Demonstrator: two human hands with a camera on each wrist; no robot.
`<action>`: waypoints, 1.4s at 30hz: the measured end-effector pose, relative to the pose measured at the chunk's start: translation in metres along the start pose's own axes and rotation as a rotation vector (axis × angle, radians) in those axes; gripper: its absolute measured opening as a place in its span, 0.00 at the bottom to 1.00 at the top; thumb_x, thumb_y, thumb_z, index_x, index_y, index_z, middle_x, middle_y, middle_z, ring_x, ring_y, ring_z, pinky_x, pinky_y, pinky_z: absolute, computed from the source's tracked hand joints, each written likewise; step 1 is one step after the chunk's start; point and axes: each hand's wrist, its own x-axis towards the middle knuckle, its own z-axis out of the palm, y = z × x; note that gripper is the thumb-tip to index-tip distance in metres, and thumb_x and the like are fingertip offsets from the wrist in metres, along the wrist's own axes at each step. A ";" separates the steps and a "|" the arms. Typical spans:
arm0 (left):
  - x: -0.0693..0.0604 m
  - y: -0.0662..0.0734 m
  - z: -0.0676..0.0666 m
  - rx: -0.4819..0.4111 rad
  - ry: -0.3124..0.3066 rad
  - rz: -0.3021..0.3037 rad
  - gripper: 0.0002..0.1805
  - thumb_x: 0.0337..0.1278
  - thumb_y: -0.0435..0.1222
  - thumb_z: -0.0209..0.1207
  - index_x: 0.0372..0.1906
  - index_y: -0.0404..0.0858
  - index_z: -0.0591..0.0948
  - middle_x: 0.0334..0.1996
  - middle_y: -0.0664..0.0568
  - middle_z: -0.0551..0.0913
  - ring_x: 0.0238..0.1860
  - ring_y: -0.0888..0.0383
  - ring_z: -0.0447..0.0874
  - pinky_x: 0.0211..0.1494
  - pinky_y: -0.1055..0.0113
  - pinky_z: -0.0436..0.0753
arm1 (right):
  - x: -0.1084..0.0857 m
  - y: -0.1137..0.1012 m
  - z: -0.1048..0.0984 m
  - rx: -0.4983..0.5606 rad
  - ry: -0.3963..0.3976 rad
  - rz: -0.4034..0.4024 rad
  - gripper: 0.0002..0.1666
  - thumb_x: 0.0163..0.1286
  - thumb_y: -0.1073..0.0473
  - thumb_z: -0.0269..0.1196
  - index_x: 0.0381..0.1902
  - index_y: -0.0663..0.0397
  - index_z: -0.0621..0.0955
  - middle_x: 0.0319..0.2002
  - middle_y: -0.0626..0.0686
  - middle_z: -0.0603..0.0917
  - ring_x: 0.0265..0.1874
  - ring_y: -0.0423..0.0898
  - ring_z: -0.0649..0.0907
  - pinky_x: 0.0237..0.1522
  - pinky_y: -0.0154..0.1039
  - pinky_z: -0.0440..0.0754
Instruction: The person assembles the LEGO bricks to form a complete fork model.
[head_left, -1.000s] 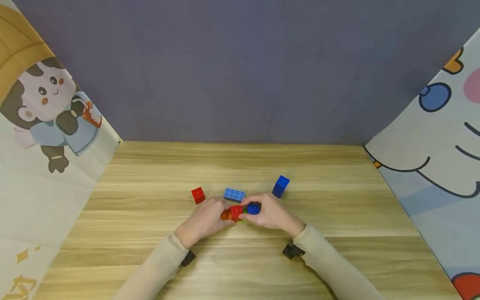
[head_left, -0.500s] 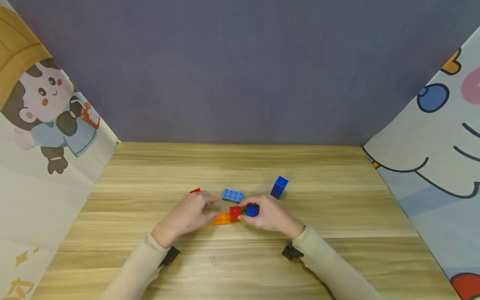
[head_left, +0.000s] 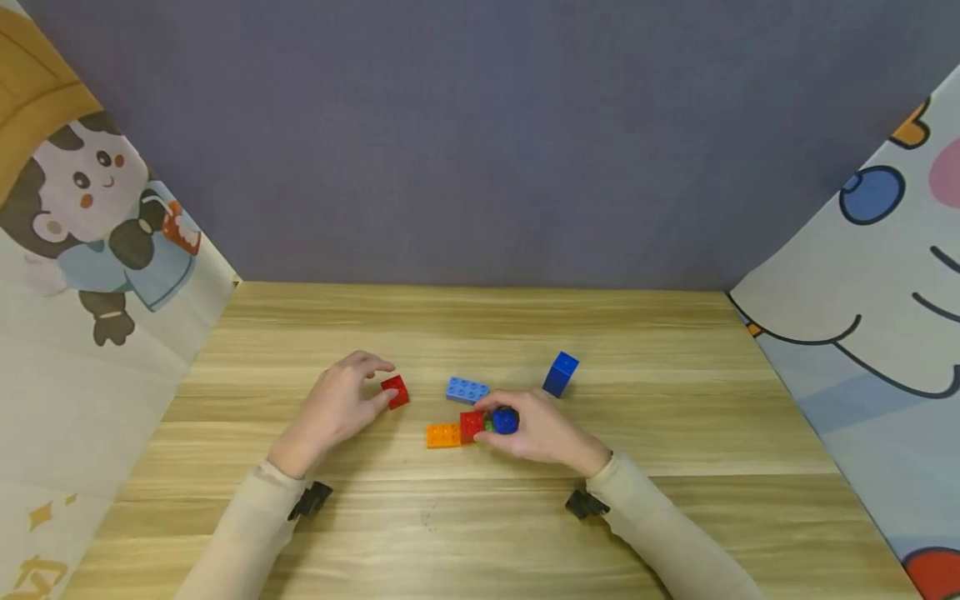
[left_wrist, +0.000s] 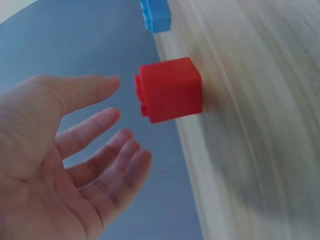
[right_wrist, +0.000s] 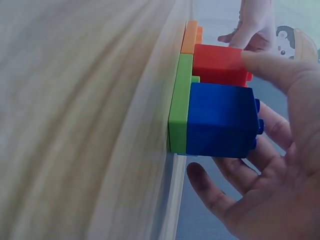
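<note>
My left hand (head_left: 336, 406) is beside a loose red brick (head_left: 395, 392), thumb and fingers spread; the left wrist view shows a gap between the fingertips and this red brick (left_wrist: 171, 90). My right hand (head_left: 534, 423) grips a low brick assembly, thumb and index finger on either side of its red brick (head_left: 471, 427). That brick bridges an orange plate (head_left: 442, 436) and a light green plate (right_wrist: 180, 107), and a dark blue brick (right_wrist: 220, 120) stands on the green plate. From above, the hand covers part of the green plate.
Behind the assembly lies a light blue brick (head_left: 467, 390) with studs up. A tall dark blue block (head_left: 560, 374) stands farther right. The wooden tabletop (head_left: 637, 333) ends at a grey back panel (head_left: 480, 150), with printed panels at both sides.
My left hand has let go of the assembly's orange end and moved left and away from me to the loose red brick. The right hand has stayed on the assembly.
</note>
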 end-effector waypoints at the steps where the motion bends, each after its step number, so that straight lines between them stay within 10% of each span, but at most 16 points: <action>1: 0.000 -0.002 0.000 0.000 0.001 -0.001 0.21 0.64 0.36 0.72 0.59 0.35 0.86 0.62 0.39 0.85 0.56 0.38 0.87 0.59 0.39 0.85 | 0.000 0.000 -0.001 -0.001 -0.004 -0.005 0.22 0.69 0.44 0.75 0.58 0.42 0.88 0.51 0.45 0.92 0.29 0.33 0.76 0.36 0.29 0.76; 13: 0.003 -0.012 0.006 -0.002 -0.068 -0.044 0.29 0.66 0.40 0.71 0.68 0.34 0.81 0.68 0.37 0.80 0.62 0.37 0.85 0.66 0.38 0.82 | -0.002 0.008 -0.018 0.156 -0.078 0.024 0.23 0.69 0.53 0.76 0.60 0.50 0.87 0.55 0.43 0.91 0.54 0.41 0.88 0.62 0.47 0.85; 25: 0.005 -0.013 0.011 -0.029 -0.121 -0.051 0.24 0.67 0.37 0.70 0.65 0.34 0.83 0.52 0.43 0.91 0.47 0.50 0.91 0.58 0.46 0.88 | 0.000 0.003 -0.007 0.075 -0.056 0.051 0.21 0.70 0.43 0.74 0.58 0.40 0.88 0.50 0.42 0.91 0.30 0.36 0.76 0.33 0.31 0.74; 42: 0.002 -0.013 0.010 -0.026 -0.134 -0.042 0.22 0.68 0.36 0.67 0.63 0.31 0.84 0.57 0.40 0.88 0.48 0.50 0.90 0.57 0.48 0.88 | 0.000 0.003 -0.006 0.070 -0.066 0.041 0.21 0.73 0.44 0.72 0.60 0.43 0.88 0.49 0.48 0.92 0.17 0.33 0.57 0.26 0.31 0.61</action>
